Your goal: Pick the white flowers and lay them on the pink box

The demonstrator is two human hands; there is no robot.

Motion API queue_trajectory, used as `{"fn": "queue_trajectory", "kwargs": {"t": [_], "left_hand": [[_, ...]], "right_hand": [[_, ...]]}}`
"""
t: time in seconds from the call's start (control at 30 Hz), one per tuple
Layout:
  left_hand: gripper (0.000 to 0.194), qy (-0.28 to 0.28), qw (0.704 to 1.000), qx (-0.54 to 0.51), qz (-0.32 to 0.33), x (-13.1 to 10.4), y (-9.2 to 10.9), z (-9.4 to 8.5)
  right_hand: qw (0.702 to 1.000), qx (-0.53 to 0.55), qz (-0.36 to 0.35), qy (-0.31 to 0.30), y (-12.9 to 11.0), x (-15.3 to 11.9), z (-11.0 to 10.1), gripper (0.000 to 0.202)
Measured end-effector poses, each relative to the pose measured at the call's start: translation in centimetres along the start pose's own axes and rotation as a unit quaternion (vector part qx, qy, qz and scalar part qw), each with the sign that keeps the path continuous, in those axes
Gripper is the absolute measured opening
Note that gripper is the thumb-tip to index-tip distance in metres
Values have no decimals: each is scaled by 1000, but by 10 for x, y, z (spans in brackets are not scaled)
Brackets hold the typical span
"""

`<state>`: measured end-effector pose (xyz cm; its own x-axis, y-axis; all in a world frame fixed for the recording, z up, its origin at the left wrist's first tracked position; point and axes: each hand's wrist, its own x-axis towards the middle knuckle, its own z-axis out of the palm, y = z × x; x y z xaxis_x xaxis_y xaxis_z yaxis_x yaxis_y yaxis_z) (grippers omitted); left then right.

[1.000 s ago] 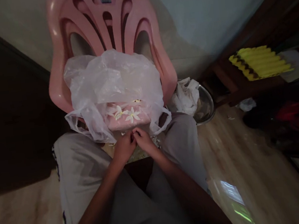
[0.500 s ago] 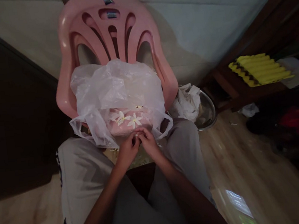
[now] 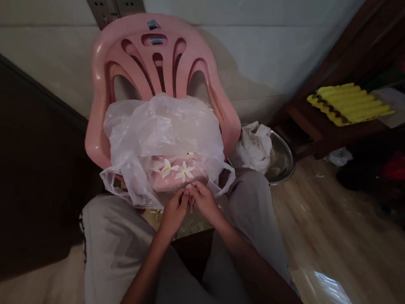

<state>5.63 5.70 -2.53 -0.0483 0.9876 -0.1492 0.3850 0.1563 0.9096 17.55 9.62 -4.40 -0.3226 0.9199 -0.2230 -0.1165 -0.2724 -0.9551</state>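
Note:
My left hand [image 3: 174, 211] and my right hand [image 3: 203, 199] meet fingertip to fingertip between my knees, just in front of the chair seat. Both are closed in a pinch; whatever they hold is too small and dim to make out. Just beyond the fingers, white star-shaped flowers [image 3: 184, 171] with yellow centres lie on a pink surface [image 3: 162, 183] at the mouth of a translucent white plastic bag [image 3: 162, 122]. The bag rests on a pink plastic chair [image 3: 235, 131] that faces me. Below my hands, more small pale bits lie on a surface between my legs.
A metal basin [image 3: 287, 162] with crumpled white plastic [image 3: 255, 146] stands on the floor right of the chair. Farther right, a yellow ridged tray [image 3: 350, 103] sits on a wooden bench [image 3: 305, 125]. A dark panel [image 3: 16, 158] rises at the left. Wall sockets [image 3: 113, 7] are behind the chair.
The view has tilted up slightly, so the chair sits lower and the wall sockets show more. My hands stay together, with the fingers shifted a little against each other.

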Motion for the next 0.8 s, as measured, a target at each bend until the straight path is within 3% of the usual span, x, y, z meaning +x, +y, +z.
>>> {"fn": "queue_trajectory", "kwargs": {"t": [0.23,0.8], "left_hand": [[32,-1,999,45,29,-1,-3,1],[36,11,998,-63,-21,1,6,2]], "right_hand": [[995,-76,-6,65,8,1,-1,29],[998,-11,12,61,-2,0,2,42]]}}
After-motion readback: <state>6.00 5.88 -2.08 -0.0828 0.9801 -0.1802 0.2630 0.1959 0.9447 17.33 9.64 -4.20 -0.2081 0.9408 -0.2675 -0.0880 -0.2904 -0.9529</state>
